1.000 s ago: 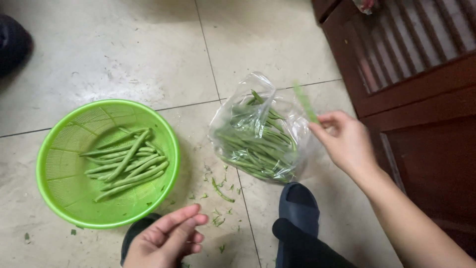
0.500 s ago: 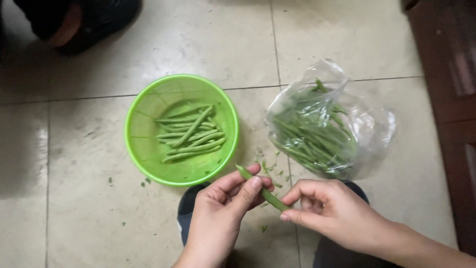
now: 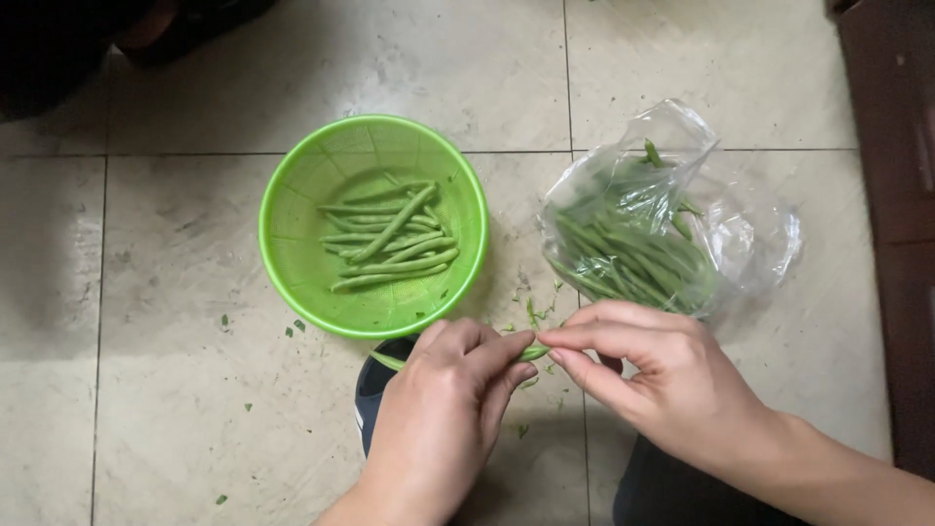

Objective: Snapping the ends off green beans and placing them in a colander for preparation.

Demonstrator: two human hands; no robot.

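Nearest, the left hand (image 3: 438,409) and right hand (image 3: 653,385) each pinch one green bean (image 3: 533,352) between thumb and fingertips, held low over the tiled floor (image 3: 175,409) above a dark slipper (image 3: 375,394), so the step looks like trimming its tip. Beyond, trimmed beans lie in the green plastic colander (image 3: 292,253), untrimmed ones in the clear plastic bag (image 3: 740,234); a clean snap would need the left hand's grip firm.

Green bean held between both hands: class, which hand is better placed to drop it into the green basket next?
Probably the left hand: it grips most of the green bean and lies just below the green basket; the right hand sits nearer the plastic bag.
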